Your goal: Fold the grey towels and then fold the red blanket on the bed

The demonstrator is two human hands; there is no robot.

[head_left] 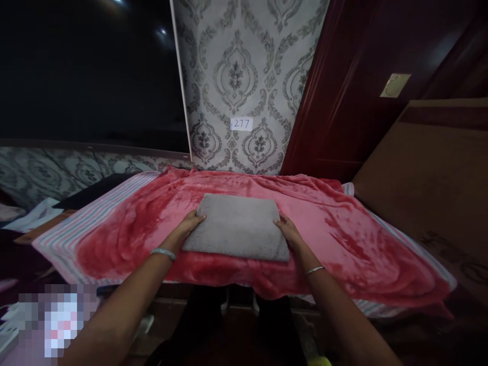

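A folded grey towel (pixel 238 226) lies flat on a red fleece blanket (pixel 335 239) that covers a table. My left hand (pixel 189 223) grips the towel's left edge, fingers curled onto it. At the towel's right edge my right hand (pixel 287 230) holds on in the same way. Each wrist wears a thin bangle.
A striped cloth (pixel 76 229) shows under the blanket at the left. Patterned wallpaper with a label "277" (pixel 241 123) is behind, a dark screen (pixel 87 71) at left, a dark red door (pixel 366 76) and a brown board (pixel 430 173) at right.
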